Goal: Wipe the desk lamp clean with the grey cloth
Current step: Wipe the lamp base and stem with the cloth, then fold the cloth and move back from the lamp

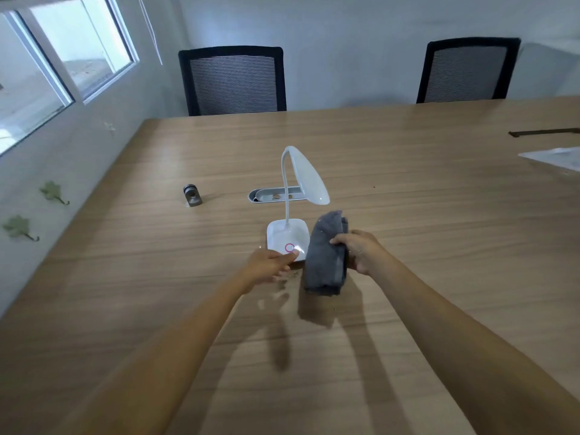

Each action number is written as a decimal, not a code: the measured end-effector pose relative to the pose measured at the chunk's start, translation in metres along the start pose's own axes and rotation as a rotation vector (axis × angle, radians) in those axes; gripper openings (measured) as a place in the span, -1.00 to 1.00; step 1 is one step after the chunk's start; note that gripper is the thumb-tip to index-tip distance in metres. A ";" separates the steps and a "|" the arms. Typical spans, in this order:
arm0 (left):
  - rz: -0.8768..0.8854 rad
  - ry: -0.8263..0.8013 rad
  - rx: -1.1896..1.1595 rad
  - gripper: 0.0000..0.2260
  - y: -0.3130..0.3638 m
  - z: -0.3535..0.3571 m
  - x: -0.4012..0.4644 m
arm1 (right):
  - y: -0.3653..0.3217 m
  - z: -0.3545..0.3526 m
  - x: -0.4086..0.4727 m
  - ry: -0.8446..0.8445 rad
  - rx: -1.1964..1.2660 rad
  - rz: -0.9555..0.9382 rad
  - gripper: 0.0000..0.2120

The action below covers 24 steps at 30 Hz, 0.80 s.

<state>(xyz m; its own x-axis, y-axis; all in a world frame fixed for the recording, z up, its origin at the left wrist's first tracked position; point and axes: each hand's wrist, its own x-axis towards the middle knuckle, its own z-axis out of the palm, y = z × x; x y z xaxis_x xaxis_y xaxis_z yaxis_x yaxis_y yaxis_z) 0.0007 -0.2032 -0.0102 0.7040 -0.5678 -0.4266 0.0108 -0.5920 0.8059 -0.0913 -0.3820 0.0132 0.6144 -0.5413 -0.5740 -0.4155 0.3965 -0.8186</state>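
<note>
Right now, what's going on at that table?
A person is about to wipe a white desk lamp standing on a wooden table. The left hand rests on the near edge of the lamp's base, by its pink ring button, apparently steadying it. The right hand grips a folded grey cloth, held just right of the base; whether it touches the lamp can't be told. Two black chairs stand at the far side.
</note>
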 end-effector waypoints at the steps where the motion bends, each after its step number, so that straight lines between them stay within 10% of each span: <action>1: -0.072 -0.118 -0.098 -0.70 0.002 -0.002 -0.008 | 0.002 0.004 -0.006 -0.034 0.055 0.026 -0.89; 6: -0.158 -0.362 -0.216 -0.97 -0.008 -0.016 -0.030 | 0.011 0.028 -0.019 -0.157 0.097 0.100 -0.91; 24: -0.471 0.094 -0.396 -0.91 -0.170 -0.144 -0.149 | 0.083 0.254 -0.074 -0.462 -0.290 0.189 -0.82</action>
<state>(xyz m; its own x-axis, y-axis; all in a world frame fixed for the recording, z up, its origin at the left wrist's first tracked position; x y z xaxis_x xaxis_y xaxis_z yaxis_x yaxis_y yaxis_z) -0.0036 0.0645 -0.0243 0.6185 -0.2337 -0.7502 0.5857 -0.4993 0.6385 -0.0008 -0.1204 -0.0078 0.7139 -0.0752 -0.6962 -0.6733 0.1995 -0.7119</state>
